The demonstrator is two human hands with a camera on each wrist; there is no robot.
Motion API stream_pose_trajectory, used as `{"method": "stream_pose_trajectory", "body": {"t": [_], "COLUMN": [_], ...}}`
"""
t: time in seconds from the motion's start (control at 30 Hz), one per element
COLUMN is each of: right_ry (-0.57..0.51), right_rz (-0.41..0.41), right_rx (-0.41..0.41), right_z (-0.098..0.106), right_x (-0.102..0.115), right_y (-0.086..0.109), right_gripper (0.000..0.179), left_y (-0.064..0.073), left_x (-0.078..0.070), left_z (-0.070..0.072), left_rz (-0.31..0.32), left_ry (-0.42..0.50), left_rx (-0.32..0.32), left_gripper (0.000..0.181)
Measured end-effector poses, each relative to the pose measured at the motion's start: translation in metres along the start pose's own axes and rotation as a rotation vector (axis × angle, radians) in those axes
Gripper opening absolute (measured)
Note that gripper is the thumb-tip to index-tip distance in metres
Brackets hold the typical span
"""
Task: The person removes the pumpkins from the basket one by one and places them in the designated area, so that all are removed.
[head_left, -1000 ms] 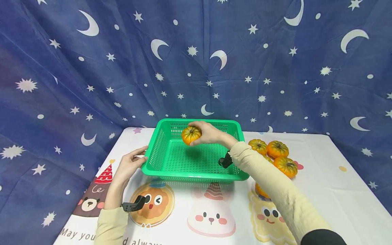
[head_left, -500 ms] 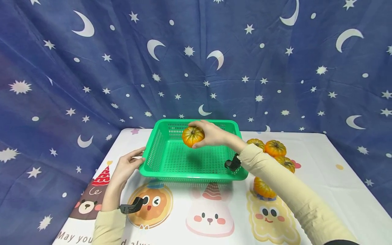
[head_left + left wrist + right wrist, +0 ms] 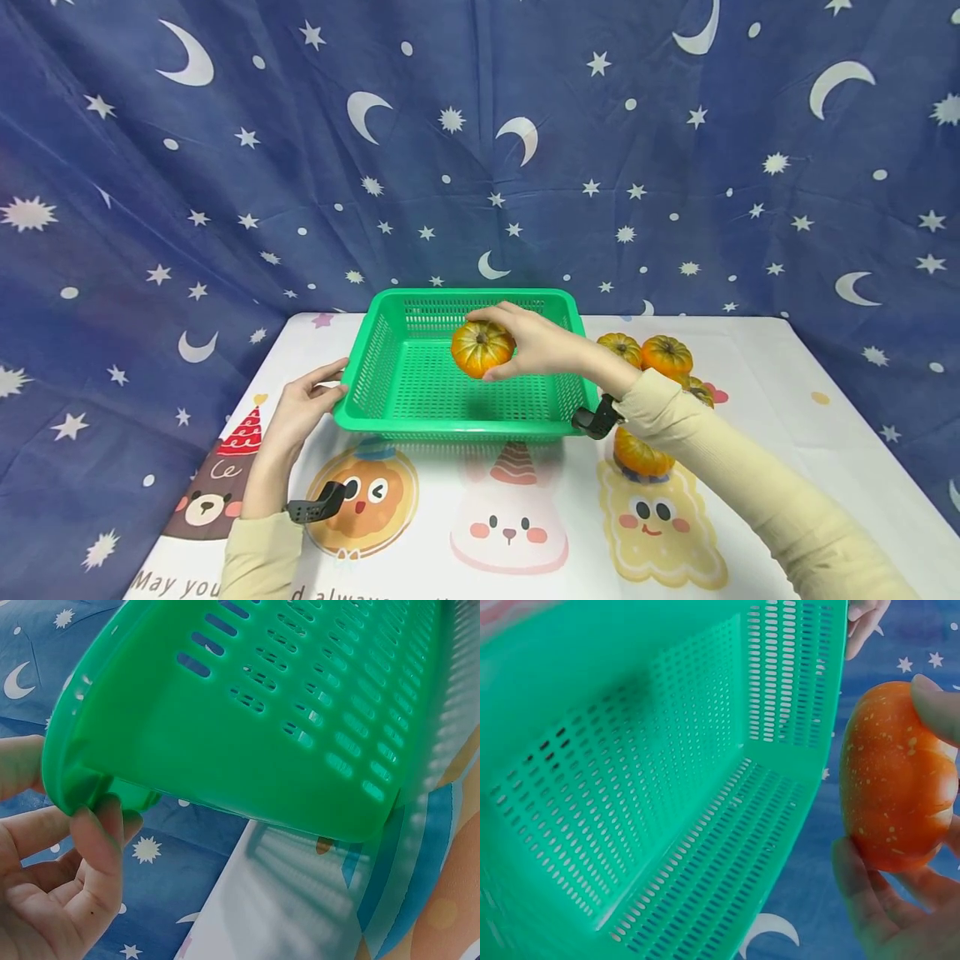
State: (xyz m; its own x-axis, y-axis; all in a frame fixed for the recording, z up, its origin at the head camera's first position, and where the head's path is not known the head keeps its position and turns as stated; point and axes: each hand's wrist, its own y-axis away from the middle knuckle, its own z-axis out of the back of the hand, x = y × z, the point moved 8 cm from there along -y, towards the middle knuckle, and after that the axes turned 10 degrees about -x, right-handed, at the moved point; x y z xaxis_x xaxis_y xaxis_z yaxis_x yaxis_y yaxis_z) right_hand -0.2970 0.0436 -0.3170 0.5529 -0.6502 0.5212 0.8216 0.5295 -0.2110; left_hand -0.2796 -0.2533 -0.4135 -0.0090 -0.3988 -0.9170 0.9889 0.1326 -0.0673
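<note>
A small orange-and-green pumpkin [image 3: 482,348] is in my right hand [image 3: 536,343], over the inside of a green plastic basket [image 3: 450,427]. Thumb and fingers grip it from its sides. In the right wrist view the pumpkin [image 3: 896,776] shows its orange, speckled underside, apart from the basket wall [image 3: 784,667]. My left hand [image 3: 303,406] pinches the basket's left rim. The left wrist view shows that hand [image 3: 67,877] with the thumb and fingers on either side of the rim [image 3: 64,742]. No pumpkin shows inside the basket.
Several more pumpkins [image 3: 667,357] lie to the right of the basket, partly hidden by my right sleeve [image 3: 720,450]. One pumpkin [image 3: 641,454] sits nearer the front. A printed white cloth [image 3: 780,467] covers the table; a blue curtain [image 3: 450,150] hangs behind and at the left.
My right hand has drawn the pumpkin slightly right and nearer to me, and it looks larger. My left hand keeps its hold on the rim. The head view has shifted a little.
</note>
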Motion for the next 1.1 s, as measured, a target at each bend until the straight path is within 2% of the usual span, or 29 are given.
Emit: {"method": "stream_pose_trajectory", "body": {"t": [0.53,1.1], "right_ry": [-0.030,0.038], "right_rz": [0.013,-0.094], "right_rx": [-0.105,-0.186], "right_z": [0.019,0.043], "right_x": [-0.016,-0.051], "right_y": [0.050,0.102], "right_gripper": [0.080,0.083], "left_y": [0.000,0.000], "left_x": [-0.002,0.000], "left_z": [0.001,0.001], "left_rz": [0.010,0.008], "left_ry": [0.002,0.006], "left_rx": [0.008,0.002], "left_gripper": [0.050,0.048]}}
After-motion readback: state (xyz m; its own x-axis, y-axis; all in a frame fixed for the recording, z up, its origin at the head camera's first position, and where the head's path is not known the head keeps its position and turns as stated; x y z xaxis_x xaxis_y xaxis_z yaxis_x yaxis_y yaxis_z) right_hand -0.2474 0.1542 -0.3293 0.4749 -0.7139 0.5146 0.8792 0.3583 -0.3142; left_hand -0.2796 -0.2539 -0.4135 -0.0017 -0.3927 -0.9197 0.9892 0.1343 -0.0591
